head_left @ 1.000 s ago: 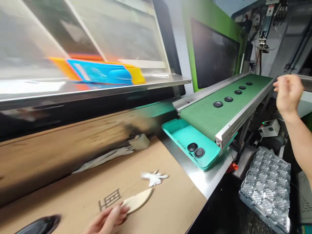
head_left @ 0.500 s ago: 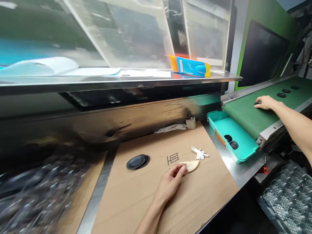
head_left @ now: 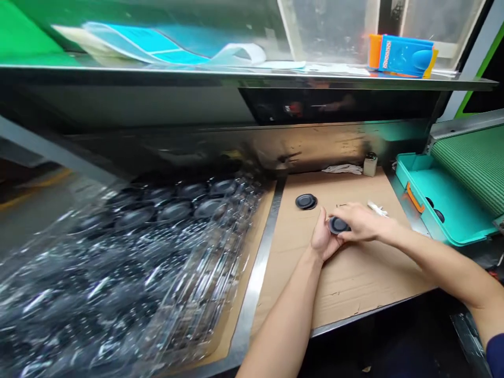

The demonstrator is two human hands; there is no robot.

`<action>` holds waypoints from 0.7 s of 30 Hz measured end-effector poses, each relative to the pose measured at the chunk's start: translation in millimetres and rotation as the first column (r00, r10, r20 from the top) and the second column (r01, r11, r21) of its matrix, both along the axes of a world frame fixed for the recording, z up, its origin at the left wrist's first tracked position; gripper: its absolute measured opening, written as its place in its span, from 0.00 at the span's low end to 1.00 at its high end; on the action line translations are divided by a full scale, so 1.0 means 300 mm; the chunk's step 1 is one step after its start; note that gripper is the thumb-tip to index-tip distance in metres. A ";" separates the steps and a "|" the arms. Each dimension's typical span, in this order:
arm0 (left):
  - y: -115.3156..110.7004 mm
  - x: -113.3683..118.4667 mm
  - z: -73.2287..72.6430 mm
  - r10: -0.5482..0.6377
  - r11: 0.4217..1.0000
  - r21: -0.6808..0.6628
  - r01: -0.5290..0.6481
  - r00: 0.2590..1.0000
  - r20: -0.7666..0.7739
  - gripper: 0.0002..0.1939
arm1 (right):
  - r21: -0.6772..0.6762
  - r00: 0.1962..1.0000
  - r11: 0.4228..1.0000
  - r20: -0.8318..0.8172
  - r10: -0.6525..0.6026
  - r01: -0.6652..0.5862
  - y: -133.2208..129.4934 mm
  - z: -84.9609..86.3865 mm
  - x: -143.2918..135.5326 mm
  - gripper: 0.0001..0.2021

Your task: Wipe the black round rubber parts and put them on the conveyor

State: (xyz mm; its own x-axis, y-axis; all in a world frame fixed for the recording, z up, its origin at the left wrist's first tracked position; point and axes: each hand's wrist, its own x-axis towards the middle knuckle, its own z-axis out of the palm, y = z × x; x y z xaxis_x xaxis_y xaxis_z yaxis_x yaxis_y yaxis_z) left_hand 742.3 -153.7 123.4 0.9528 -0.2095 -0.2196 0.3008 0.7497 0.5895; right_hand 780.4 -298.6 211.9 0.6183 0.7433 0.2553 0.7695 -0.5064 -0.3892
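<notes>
Over the cardboard sheet, a small black round lid-like piece sits between my two hands. My right hand grips its upper and right edge with curled fingers. From the left and below, my left hand holds the same piece, thumb pointing up. Just beyond my hands lie more black round pieces, overlapping on the cardboard. A white crumpled item shows partly past my right wrist. The cream flat pad is hidden from view.
Clear plastic trays with black round pieces fill the left. At right, a teal bin holds black pieces beneath a green conveyor belt. A metal shelf with a blue-orange box crosses above. A small bottle stands behind.
The view has swung left. My right hand has come from the conveyor belt with a black round piece and met my left hand above the cardboard. The cream pad is no longer visible.
</notes>
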 end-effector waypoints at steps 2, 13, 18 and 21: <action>0.026 0.007 -0.001 0.104 0.994 -0.026 -0.105 0.994 -0.043 0.31 | 0.035 0.994 0.994 0.021 0.105 -0.106 0.019 -0.081 0.001 0.21; 0.098 0.065 -0.005 0.332 0.936 -0.089 -0.340 0.939 -0.093 0.31 | -0.129 0.997 0.990 -0.050 -0.063 0.056 -0.174 -0.223 0.108 0.19; 0.021 0.066 -0.027 0.354 0.931 -0.053 -0.360 0.930 -0.097 0.20 | 0.217 0.954 0.933 -0.153 -0.259 0.288 -0.052 -0.260 0.047 0.24; -0.018 0.056 -0.031 0.342 0.938 -0.034 -0.344 0.938 -0.065 0.20 | 0.285 0.923 0.899 -0.294 -0.248 0.333 0.008 -0.289 -0.010 0.24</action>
State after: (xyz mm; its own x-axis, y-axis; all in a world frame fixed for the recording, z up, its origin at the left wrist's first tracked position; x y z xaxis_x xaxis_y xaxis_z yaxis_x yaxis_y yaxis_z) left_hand 759.0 -159.0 114.2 0.9545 0.1169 -0.2743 0.0534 0.8381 0.5430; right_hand 777.4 -296.3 125.1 0.8673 0.4226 0.2631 0.4664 -0.5053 -0.7260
